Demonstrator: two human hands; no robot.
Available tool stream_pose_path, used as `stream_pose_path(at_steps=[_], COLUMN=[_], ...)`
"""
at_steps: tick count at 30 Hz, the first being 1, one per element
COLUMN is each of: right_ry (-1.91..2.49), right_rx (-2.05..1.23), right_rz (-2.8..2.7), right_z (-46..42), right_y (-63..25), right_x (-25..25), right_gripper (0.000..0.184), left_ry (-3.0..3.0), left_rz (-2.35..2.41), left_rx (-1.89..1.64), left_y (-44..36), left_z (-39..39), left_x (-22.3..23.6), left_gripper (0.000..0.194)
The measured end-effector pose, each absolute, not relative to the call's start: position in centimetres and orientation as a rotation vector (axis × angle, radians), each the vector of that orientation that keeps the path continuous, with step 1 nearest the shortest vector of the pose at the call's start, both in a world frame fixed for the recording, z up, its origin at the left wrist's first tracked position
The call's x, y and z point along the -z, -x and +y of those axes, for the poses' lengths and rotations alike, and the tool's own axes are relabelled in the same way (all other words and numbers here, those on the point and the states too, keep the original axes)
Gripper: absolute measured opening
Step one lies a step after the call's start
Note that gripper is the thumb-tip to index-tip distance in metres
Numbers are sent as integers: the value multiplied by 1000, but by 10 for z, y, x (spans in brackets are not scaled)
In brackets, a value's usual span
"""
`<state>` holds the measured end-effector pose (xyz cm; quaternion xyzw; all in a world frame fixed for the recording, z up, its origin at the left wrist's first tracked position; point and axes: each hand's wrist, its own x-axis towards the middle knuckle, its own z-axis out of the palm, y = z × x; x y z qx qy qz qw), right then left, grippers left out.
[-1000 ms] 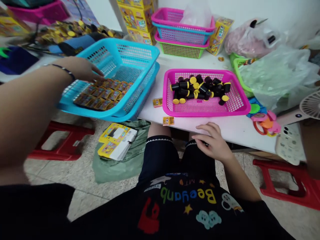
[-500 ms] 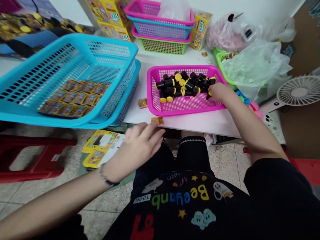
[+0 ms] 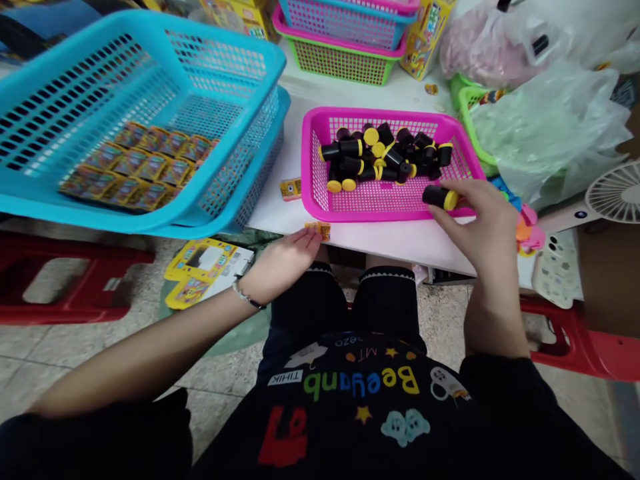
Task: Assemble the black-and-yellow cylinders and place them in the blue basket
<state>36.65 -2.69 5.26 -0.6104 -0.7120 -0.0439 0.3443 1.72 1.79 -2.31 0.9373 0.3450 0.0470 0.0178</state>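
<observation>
In the head view my right hand (image 3: 487, 220) pinches a small black canister with a yellow lid (image 3: 437, 197) between thumb and fingers, over the front right rim of the pink basket (image 3: 380, 215). Several similar black canisters (image 3: 395, 157) lie heaped in that basket. My left hand (image 3: 285, 263) is at the table's front edge, its fingers pressed together on the left end of a small printed card (image 3: 323, 231); the thumb is hidden. Another small printed card (image 3: 290, 189) lies left of the pink basket.
Stacked blue baskets (image 3: 245, 160) on the left hold rows of small printed packets (image 3: 145, 167). Behind stand more stacked baskets (image 3: 345, 60) and a yellow box (image 3: 425, 40). Plastic bags (image 3: 550, 127), a white fan (image 3: 615, 193) and a phone (image 3: 557, 270) are at the right.
My left hand came from the blue basket to the card at the table edge. My right hand reached into the pink basket and now lifts a canister toward its front rim.
</observation>
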Motion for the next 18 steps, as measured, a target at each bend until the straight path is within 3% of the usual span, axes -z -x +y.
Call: stream_pose_path(at_steps=[3,7,13,18], right_ry=[1441,1374,1215,1180], right_rx=[85,-210,-674,-811], right_rz=[-1762,-1753,-1815,-1699], right_z=[-53,-71,-74,-69], right_y=[-341,-323,-316,-300], right_x=[-50,-45,-27,-17], right_gripper=[27,31,38,38], left_ry=[-2843,-2772,-2366,-1974], left_rz=[1167,1304,1436,1122], left_rx=[-169,-257,-991,-1263], left_y=[-15,-8,-1,-24], left_z=[21,26,-6,-35], left_x=[18,17,7,4], left_gripper=[40,27,17,4])
